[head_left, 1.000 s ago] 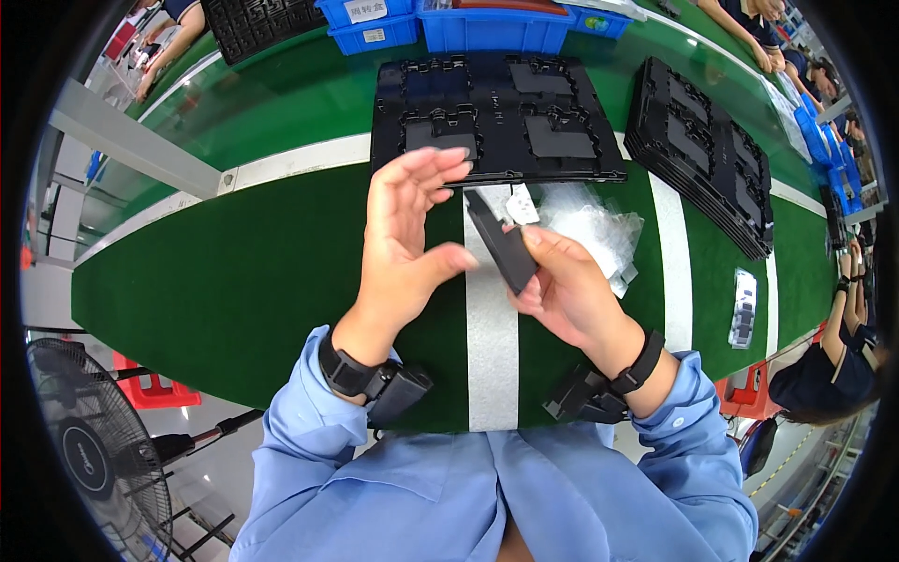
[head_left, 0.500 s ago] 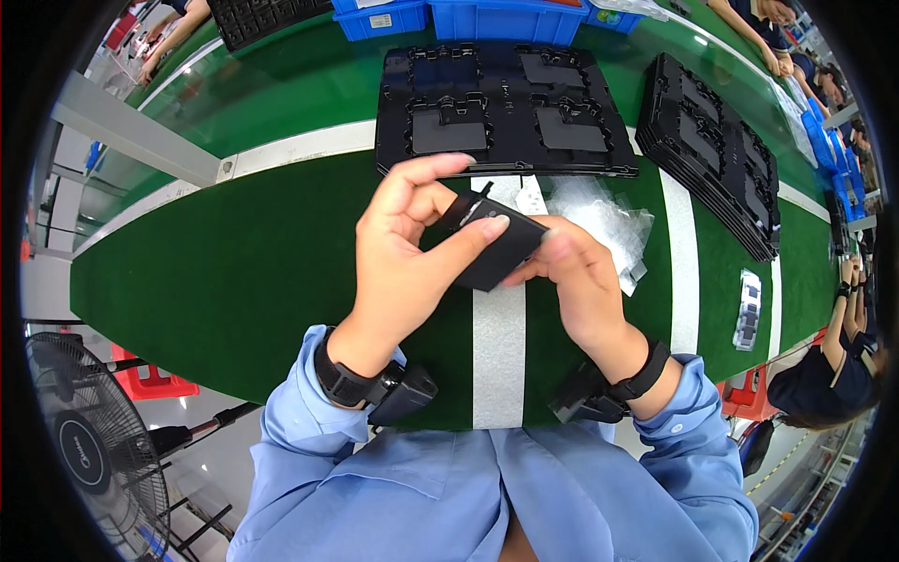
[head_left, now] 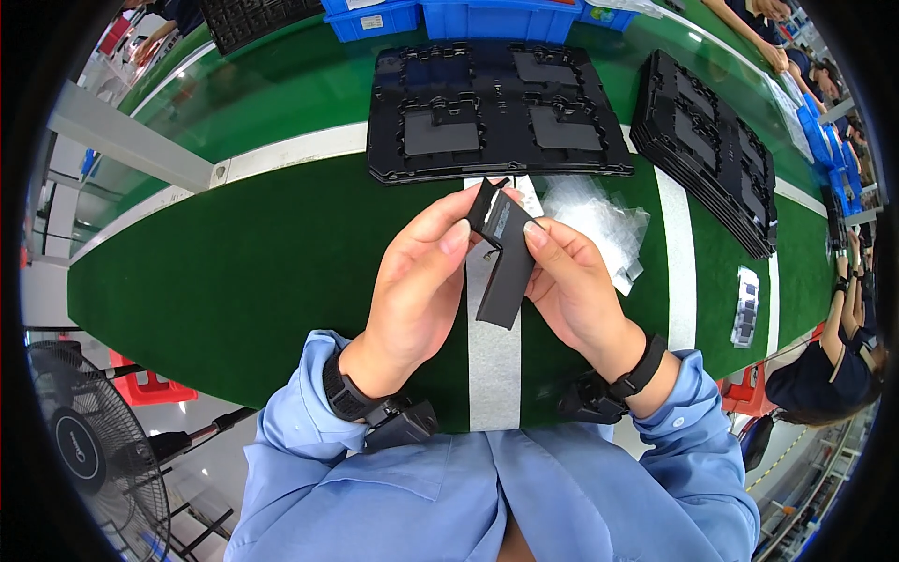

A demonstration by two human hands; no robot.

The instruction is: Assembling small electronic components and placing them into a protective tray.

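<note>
A flat black rectangular part point(head_left: 502, 258) is held upright over the green belt point(head_left: 234, 272), between both hands. My left hand point(head_left: 417, 281) grips its left edge with thumb and fingers. My right hand point(head_left: 571, 281) holds the right edge, thumb pressed on the face. A small grey patch shows near the part's top. Just beyond the hands lies a large black moulded tray point(head_left: 487, 112) with several recesses, some holding dark flat parts.
Clear plastic bags point(head_left: 599, 225) lie right of the hands. A stack of black trays point(head_left: 712, 150) stands at the right. Blue bins point(head_left: 468, 17) line the far edge. A fan point(head_left: 84, 440) is at lower left. Another person point(head_left: 833, 365) sits at the right.
The black part has been turned from lying across the hands to standing lengthwise. My left hand, open a second ago, has closed on its edge.
</note>
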